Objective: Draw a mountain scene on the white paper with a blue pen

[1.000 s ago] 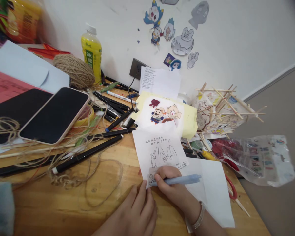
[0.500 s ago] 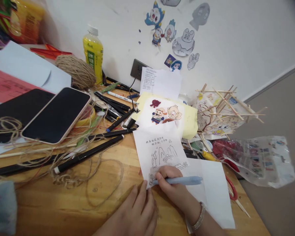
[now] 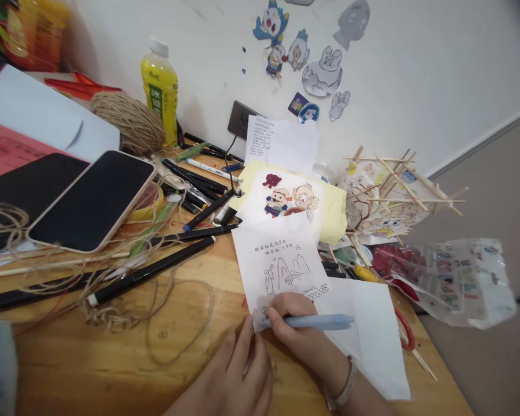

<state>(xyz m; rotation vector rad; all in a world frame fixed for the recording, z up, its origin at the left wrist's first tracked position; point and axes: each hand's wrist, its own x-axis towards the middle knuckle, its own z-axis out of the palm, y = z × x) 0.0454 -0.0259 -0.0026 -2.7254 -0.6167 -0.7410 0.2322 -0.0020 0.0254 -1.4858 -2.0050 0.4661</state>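
Note:
My right hand (image 3: 297,329) is closed around a light blue pen (image 3: 316,322), its tip at the lower left corner of a white sheet with a line drawing (image 3: 281,268). My left hand (image 3: 234,378) lies flat with fingers stretched out, pressing the wooden table (image 3: 112,358) at the sheet's bottom edge. A bracelet circles my right wrist. A plain white paper (image 3: 375,335) lies under my right forearm.
Two dark phones (image 3: 91,202) lie at left among loose twine and black markers (image 3: 151,268). A twine ball (image 3: 127,122) and yellow bottle (image 3: 159,89) stand by the wall. A coloured cartoon sheet (image 3: 288,202), a stick frame (image 3: 398,185), a plastic bag (image 3: 450,277) and red scissors (image 3: 405,329) sit at right.
My right hand and pen have shifted slightly left along the sheet's lower edge. The view has drifted a little; the left hand stays pressed down.

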